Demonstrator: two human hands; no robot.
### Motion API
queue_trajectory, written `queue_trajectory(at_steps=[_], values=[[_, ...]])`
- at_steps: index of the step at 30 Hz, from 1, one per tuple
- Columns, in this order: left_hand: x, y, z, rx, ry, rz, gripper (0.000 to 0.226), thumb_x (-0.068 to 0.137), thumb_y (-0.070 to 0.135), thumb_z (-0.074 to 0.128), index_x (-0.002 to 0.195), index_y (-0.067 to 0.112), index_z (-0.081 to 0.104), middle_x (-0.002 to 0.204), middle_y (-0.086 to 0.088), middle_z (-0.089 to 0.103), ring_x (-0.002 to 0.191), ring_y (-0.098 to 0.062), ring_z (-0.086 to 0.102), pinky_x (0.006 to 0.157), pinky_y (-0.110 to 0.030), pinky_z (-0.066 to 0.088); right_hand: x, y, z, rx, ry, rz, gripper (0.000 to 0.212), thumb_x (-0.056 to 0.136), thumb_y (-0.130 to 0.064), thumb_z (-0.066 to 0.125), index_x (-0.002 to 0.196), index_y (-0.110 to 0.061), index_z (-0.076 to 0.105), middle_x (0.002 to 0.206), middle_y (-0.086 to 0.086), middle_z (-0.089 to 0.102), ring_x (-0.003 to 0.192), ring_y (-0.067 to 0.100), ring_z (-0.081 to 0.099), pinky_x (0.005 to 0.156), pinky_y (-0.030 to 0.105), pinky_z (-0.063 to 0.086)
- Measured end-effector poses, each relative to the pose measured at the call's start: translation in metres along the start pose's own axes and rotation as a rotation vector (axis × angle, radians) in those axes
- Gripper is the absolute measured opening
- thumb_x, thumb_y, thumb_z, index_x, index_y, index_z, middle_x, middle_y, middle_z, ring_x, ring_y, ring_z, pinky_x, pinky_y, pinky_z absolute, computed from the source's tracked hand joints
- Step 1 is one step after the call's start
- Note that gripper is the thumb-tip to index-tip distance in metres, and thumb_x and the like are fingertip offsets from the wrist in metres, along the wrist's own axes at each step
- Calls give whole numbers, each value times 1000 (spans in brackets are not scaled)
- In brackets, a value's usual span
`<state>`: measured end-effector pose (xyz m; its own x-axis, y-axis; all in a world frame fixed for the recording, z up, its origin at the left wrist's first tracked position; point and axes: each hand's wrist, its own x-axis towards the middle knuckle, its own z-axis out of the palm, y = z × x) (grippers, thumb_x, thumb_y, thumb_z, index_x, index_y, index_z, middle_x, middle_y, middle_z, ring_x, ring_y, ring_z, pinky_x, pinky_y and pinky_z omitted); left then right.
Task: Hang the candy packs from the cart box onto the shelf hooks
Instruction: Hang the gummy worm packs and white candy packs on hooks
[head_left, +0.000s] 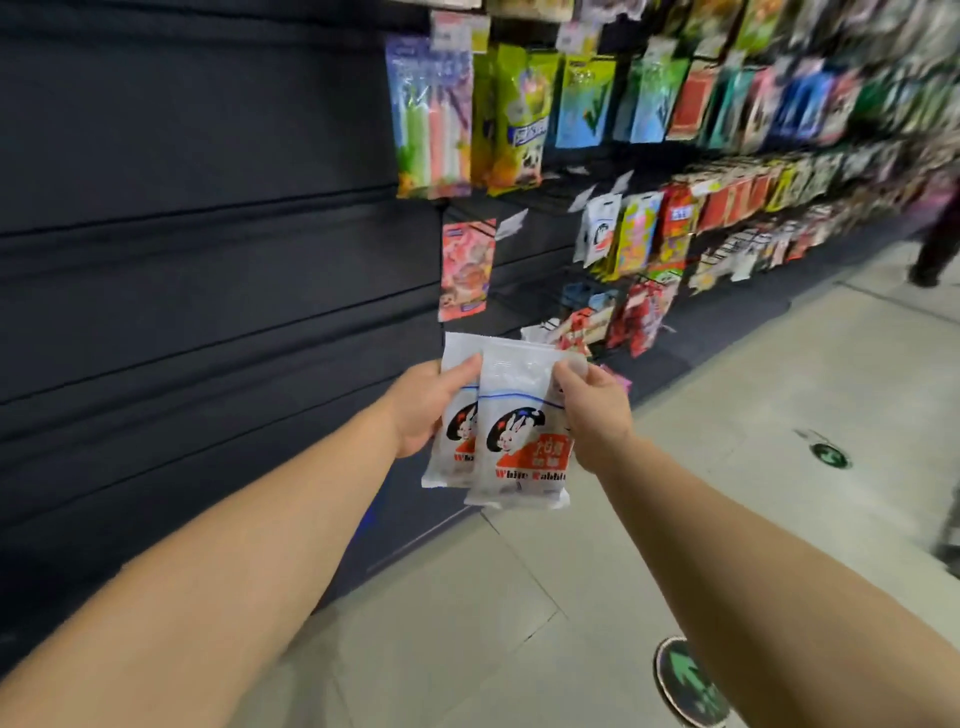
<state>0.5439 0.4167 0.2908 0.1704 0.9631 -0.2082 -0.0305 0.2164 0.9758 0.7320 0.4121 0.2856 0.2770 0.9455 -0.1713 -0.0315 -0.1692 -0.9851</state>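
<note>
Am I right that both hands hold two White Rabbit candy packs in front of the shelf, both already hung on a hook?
Not hung. The head view shows the left hand and right hand holding both White Rabbit candy packs in the air, short of the shelf hooks.

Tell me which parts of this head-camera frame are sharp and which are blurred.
Head view: the front candy pack is sharp enough to read its rabbit logo, as are the left hand and right hand holding the packs; the hanging packs toward the upper right smear with motion blur; wide-angle distortion bows the dark shelf panels.
</note>
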Motion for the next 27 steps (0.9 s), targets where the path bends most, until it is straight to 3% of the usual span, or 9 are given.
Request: queue_trajectory(at_steps=[3, 6, 11, 14, 18, 21, 27], values=[[48, -1, 32, 45, -27, 15, 25, 98, 34, 62, 109, 15, 72, 113, -12, 75, 108, -36, 69, 98, -52, 53, 39, 0, -21, 33, 63, 19, 15, 94, -32, 60, 85, -22, 65, 96, 9, 73, 95, 33, 71, 87, 53, 58], [106, -6, 56, 30, 15, 38, 13, 93, 22, 70, 102, 14, 75, 109, -13, 76, 99, -32, 72, 89, -45, 57, 90, -1, -33, 43, 92, 30, 15, 96, -30, 58, 87, -21, 65, 100, 12, 73, 95, 33, 71, 86, 51, 58], [220, 9, 72, 18, 49, 75, 25, 88, 18, 76, 109, 5, 75, 114, -13, 74, 106, -29, 70, 97, -47, 55, 186, -22, -44, 36, 47, 23, 20, 95, -25, 62, 110, -13, 65, 102, 9, 72, 91, 29, 71, 85, 50, 59], [287, 29, 83, 12, -6, 84, 24, 94, 9, 68, 116, -1, 71, 114, -15, 73, 103, -29, 70, 86, -36, 58, 245, -40, -55, 64, -33, 31, 19, 92, -17, 69, 109, -11, 64, 108, 14, 72, 98, 35, 70, 90, 55, 56], [359, 45, 105, 30, -88, 77, 24, 94, 10, 68, 115, 0, 71, 113, -16, 74, 104, -30, 71, 90, -38, 57, 309, -53, -74, 103, -20, 48, 21, 90, -15, 71, 109, -9, 64, 108, 16, 73, 97, 37, 71, 89, 55, 56], [396, 45, 130, 19, -93, 35, 23, 93, 7, 67, 115, -1, 71, 112, -16, 73, 100, -28, 70, 84, -34, 57, 352, -51, -95, 106, -13, 72, 15, 90, -16, 70, 103, -8, 67, 105, 18, 74, 97, 38, 71, 90, 55, 56], [475, 43, 176, 43, -68, -14, 21, 89, 3, 70, 110, 0, 73, 110, -18, 74, 102, -31, 71, 87, -37, 58, 450, -40, -134, 65, -9, 92, 22, 90, -29, 71, 103, -11, 68, 103, 12, 74, 97, 34, 71, 89, 55, 56]])
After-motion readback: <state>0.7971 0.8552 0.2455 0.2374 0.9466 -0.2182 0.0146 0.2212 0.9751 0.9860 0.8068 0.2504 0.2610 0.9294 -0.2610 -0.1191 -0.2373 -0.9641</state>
